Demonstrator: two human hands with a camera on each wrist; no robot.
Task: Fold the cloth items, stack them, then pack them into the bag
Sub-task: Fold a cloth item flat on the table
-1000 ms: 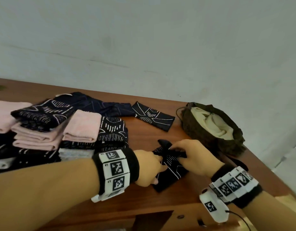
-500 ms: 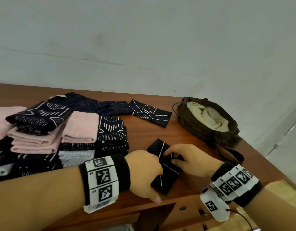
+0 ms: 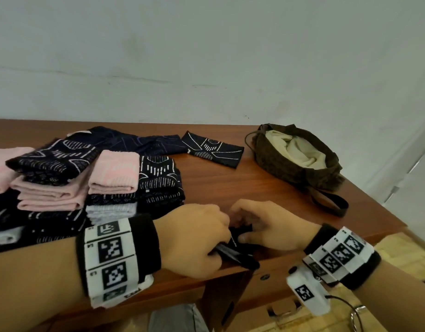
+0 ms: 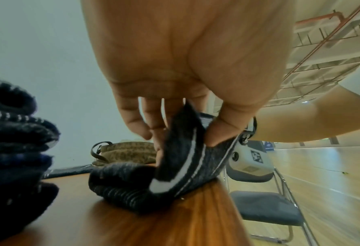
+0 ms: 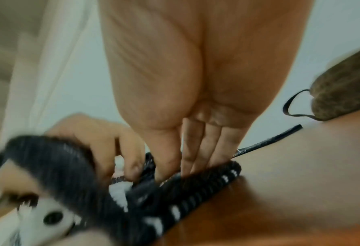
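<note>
A small black cloth (image 3: 240, 257) with white lines lies at the table's front edge, partly folded. My left hand (image 3: 199, 238) pinches its near edge between thumb and fingers and lifts that flap, as the left wrist view shows (image 4: 183, 133) over the cloth (image 4: 132, 183). My right hand (image 3: 266, 226) grips the cloth's other side, thumb and fingertips (image 5: 195, 158) dug into the fold (image 5: 195, 186). The brown bag (image 3: 278, 161) stands open at the back right with a cream lining; it also shows as the bag (image 4: 128, 153) and the bag (image 5: 343, 86).
Stacks of folded pink and black cloths (image 3: 114, 171) fill the left of the wooden table (image 3: 230, 185). One black cloth (image 3: 212, 149) lies flat at the back. The bag's strap (image 3: 331, 204) trails toward the right edge. A folding chair (image 4: 265, 208) stands beyond the front edge.
Both hands have drawn the black cloth closer to the front edge and bunched it smaller. The left hand now lifts its near edge.
</note>
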